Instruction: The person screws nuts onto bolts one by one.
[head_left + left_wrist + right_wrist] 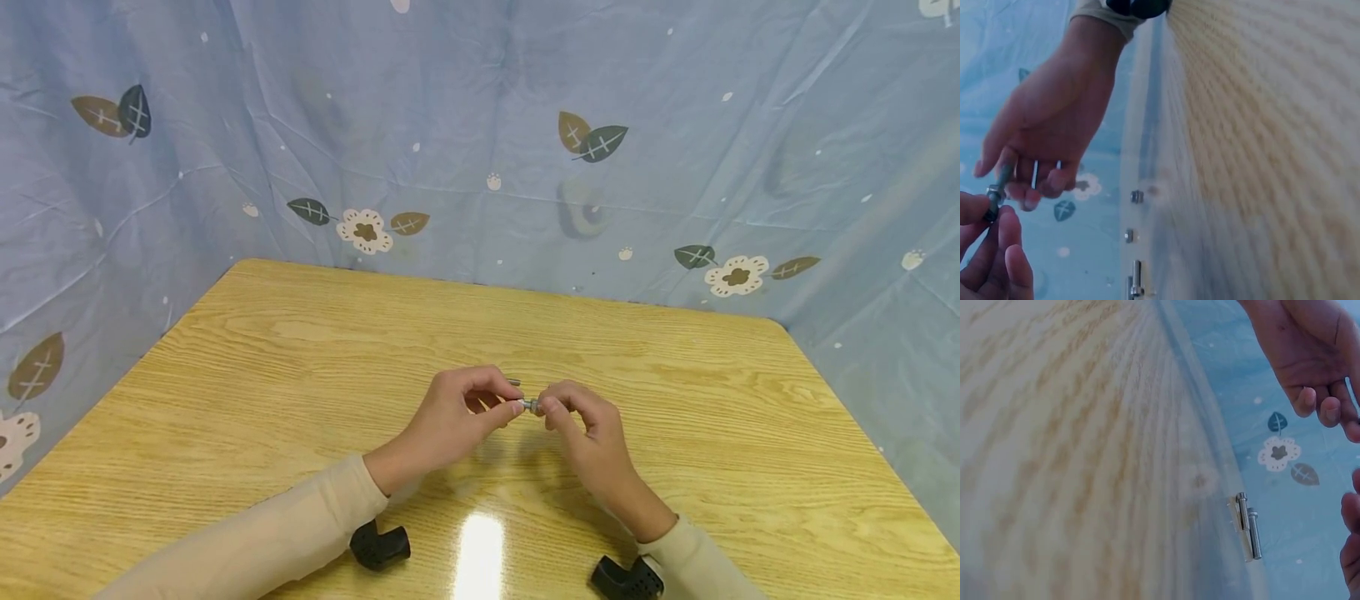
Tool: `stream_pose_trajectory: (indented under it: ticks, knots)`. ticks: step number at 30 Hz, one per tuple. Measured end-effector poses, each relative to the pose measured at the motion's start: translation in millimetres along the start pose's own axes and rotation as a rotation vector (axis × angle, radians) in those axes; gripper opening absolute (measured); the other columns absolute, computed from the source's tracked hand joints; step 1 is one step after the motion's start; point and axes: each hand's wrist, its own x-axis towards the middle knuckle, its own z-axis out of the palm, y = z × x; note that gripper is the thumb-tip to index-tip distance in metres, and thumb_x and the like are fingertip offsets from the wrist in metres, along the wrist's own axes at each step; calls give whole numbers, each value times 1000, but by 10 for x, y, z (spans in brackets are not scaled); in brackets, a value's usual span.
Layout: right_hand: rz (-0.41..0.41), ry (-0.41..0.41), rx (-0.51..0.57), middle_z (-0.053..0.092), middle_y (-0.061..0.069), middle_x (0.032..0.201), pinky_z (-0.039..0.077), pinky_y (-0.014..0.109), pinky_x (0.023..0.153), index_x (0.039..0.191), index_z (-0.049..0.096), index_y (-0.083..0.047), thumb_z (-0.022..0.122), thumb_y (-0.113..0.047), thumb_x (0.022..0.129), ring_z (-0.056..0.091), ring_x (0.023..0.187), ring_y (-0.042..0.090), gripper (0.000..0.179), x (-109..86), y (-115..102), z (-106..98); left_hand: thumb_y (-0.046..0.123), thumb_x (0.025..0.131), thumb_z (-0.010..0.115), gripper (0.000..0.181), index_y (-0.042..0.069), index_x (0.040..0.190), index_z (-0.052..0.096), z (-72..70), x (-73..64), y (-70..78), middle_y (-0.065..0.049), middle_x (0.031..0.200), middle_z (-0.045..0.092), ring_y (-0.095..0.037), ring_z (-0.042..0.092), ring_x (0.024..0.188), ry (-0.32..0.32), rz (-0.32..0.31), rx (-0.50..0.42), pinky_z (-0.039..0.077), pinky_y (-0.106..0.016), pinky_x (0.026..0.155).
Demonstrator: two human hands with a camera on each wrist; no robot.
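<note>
A small silver bolt (529, 405) bridges the two hands above the table, with a nut-like collar on its shank. My left hand (465, 415) pinches one end between thumb and fingers. From the other side, my right hand (596, 437) pinches the opposite end with thumb and forefinger. The left wrist view shows the bolt (1004, 176) between both hands; fingertips cover its ends. On the table behind the hands lies another bolt (514, 382), partly hidden by the left hand. In the right wrist view, two loose bolts (1255, 537) lie side by side.
Two small nuts (1137, 197) sit apart along the wooden table (300, 350) near the loose bolts. A blue patterned curtain (465, 100) hangs round the table's back and sides. Black wrist devices (380, 546) sit beneath the sleeves.
</note>
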Motion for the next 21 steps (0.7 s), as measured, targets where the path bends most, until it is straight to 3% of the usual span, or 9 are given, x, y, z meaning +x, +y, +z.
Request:
stream_pose_trajectory:
  ticks: [4, 9, 15, 21]
  knots:
    - [71, 26, -36, 61, -3, 85, 46, 23, 67, 93, 64, -11, 52, 2, 96, 53, 72, 7, 18, 1, 4, -19, 19, 90, 70, 4, 16, 92, 72, -39, 28, -57, 1, 92, 71, -16, 67, 78, 12, -4, -24, 56, -27, 65]
    - [66, 32, -41, 61, -2, 82, 44, 24, 64, 92, 65, -13, 54, 3, 95, 51, 69, 7, 20, 13, 9, -13, 18, 90, 69, 5, 15, 94, 72, -66, 53, -84, -2, 92, 71, -28, 69, 80, 13, -16, -50, 56, -26, 64]
    - [60, 49, -41, 62, -3, 84, 45, 23, 64, 91, 66, -10, 55, 3, 95, 52, 71, 8, 18, 28, -6, -4, 18, 90, 70, 11, 20, 101, 68, -74, 62, -80, 1, 96, 69, -17, 67, 78, 8, -34, -24, 55, -27, 64]
    - [91, 47, 48, 63, 5, 86, 48, 23, 66, 91, 65, -4, 53, 5, 95, 55, 73, 10, 15, 31, -47, -2, 18, 86, 74, 31, 23, 115, 64, -56, 58, -90, 3, 101, 67, -9, 64, 78, -32, 14, 38, 54, -24, 64]
